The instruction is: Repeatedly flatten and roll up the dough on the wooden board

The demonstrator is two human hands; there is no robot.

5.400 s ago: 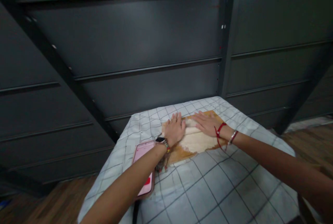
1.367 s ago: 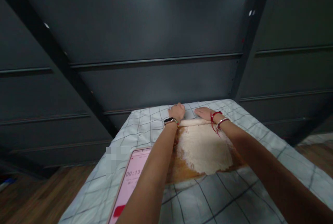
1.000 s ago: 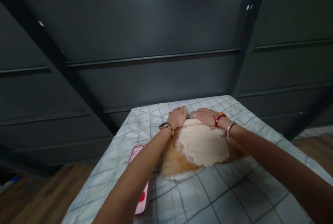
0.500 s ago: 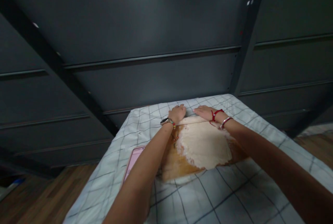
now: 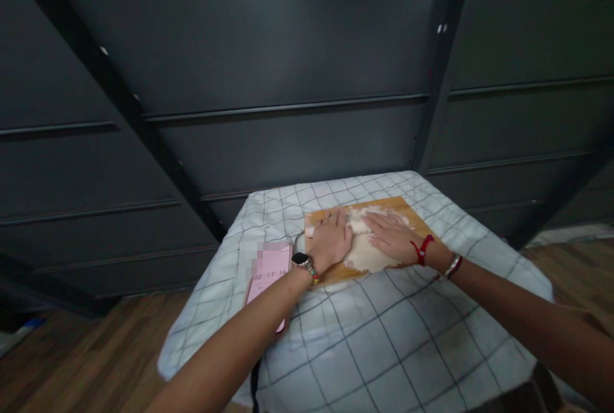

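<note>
A wooden board lies on a table with a white checked cloth. Pale flattened dough covers the middle of the board. Both my hands lie flat on top of it, fingers stretched forward. My left hand wears a watch and presses on a pale rolling pin, whose end sticks out to its left. Beside it, my right hand, with a red thread and a bangle at the wrist, presses on the same pin. Most of the pin is hidden under the palms.
A pink phone with a timer on its screen lies on the cloth left of the board, close to my left forearm. A dark metal panelled wall stands right behind the table. Wooden floor shows on both sides.
My hands and the rolling pin have come back from the far edge of the board to its middle, now over the dough. The view has pulled back, showing more of the cloth.
</note>
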